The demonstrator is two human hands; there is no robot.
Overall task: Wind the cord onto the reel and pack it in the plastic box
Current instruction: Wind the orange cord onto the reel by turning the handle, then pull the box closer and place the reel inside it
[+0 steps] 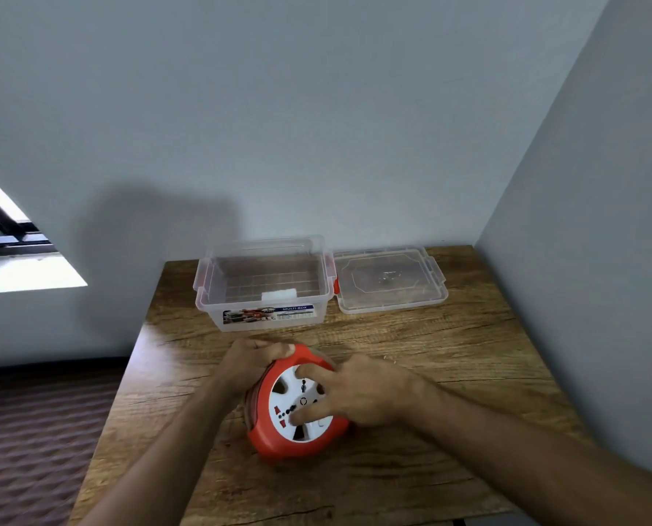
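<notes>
A red cord reel (275, 442) with a white socket face stands tilted on the wooden table (412, 468), near the front middle. My left hand (250, 360) grips its red rim at the upper left. My right hand (358, 396) lies on the white face, fingers spread over the sockets. Dark cord windings show in the groove on the reel's left side; no loose cord is visible. The clear plastic box (265, 284) with red latches stands open behind the reel, with nothing inside.
The box's clear lid (389, 280) lies flat to the right of the box. Walls close in at the back and right of the table. The table's left edge drops to a patterned floor (32, 430). A window (1, 222) is at the left.
</notes>
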